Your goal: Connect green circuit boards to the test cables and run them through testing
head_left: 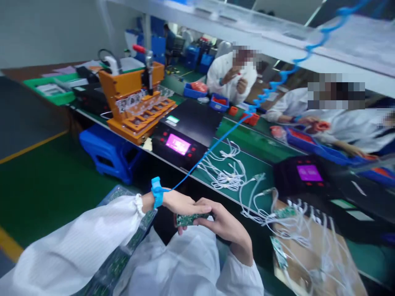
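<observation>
Low in the middle of the view, a small green circuit board [188, 220] is between both hands, above my lap. My left hand [185, 205] wears a blue wrist strap [157, 192] with a coiled blue cord, and its fingers are wrapped round the board, palm partly hidden. From the right, my right hand [224, 220] pinches the board's right end with thumb and fingers. Beside my left forearm lies a clear tray of green boards [115, 263], partly covered by the white sleeve.
Ahead stand an orange clamp fixture [135, 111], a black tester with a lit display [178, 144] and bundled white cables [228, 181]. More cabled boards lie on cardboard [296, 263] at right. A blue stool [108, 152] is at left. Co-workers sit across the bench.
</observation>
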The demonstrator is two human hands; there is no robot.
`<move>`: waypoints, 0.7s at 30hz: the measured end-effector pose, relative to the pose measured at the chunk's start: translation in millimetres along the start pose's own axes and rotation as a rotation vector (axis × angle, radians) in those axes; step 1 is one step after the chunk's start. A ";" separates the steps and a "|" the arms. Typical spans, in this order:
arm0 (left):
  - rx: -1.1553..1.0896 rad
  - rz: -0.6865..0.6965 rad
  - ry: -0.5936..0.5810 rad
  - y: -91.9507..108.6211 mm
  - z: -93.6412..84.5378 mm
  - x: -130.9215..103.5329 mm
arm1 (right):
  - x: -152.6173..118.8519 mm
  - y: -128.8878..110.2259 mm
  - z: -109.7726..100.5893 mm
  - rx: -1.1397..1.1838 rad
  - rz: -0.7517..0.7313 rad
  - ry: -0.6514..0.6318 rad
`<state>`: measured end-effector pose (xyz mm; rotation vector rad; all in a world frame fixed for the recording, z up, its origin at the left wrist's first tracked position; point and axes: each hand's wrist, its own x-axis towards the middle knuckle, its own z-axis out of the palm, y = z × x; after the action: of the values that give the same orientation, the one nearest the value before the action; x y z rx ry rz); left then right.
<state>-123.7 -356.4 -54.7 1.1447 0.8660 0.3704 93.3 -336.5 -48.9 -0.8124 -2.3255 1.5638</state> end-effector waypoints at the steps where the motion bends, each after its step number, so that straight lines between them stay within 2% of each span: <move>1: 0.066 -0.072 -0.121 6.8 10.9 14.0 | -16.2 5.2 -10.6 0.031 0.010 0.061; 3: 0.135 -0.132 -0.252 23.0 30.1 42.0 | -45.1 20.1 -29.4 0.121 0.028 0.186; 5: 0.093 -0.065 -0.241 39.7 43.1 69.1 | -65.1 36.5 -46.3 0.248 0.022 0.317; 7: 0.006 0.012 -0.181 55.4 49.6 94.5 | -73.0 50.4 -61.5 0.391 -0.005 0.476; 9: -0.068 0.085 -0.072 71.2 51.5 117.7 | -69.3 59.6 -73.6 0.522 -0.046 0.688; 12: -0.112 0.175 0.119 98.0 50.0 147.6 | -49.9 64.3 -84.9 0.654 -0.078 1.055; 14: -0.100 0.189 0.180 117.0 45.5 164.3 | -32.7 63.9 -90.8 0.676 -0.047 1.208; 16: -0.082 0.161 0.190 134.8 35.5 178.4 | -15.3 63.2 -99.1 0.661 -0.016 1.281; 18: -0.099 0.132 0.154 151.2 19.7 190.3 | -0.1 63.3 -111.0 0.632 -0.006 1.303; 21: -0.149 0.115 0.021 176.7 -8.4 205.3 | 16.5 63.7 -132.6 0.566 0.002 1.236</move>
<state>28.4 -144.9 20.1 1.0567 0.7791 0.5337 162.6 -205.9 -54.5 -1.1329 -0.9516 1.0692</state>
